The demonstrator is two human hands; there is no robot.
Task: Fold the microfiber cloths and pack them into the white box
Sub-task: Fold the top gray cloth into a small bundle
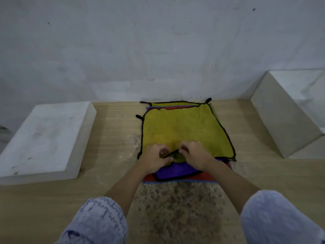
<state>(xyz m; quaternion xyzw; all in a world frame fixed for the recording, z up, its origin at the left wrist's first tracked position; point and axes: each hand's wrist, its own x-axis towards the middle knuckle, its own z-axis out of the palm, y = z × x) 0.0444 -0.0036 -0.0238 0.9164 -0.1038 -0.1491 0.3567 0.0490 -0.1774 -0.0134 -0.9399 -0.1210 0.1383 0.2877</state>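
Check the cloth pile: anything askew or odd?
Yes. The top yellow cloth sits skewed on the pile, so purple and red cloths stick out at the near edge. Both hands pinch its near hem.

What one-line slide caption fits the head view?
Both hands, left hand and right hand, pinch the near edge of the top yellow cloth on a stack of cloths.
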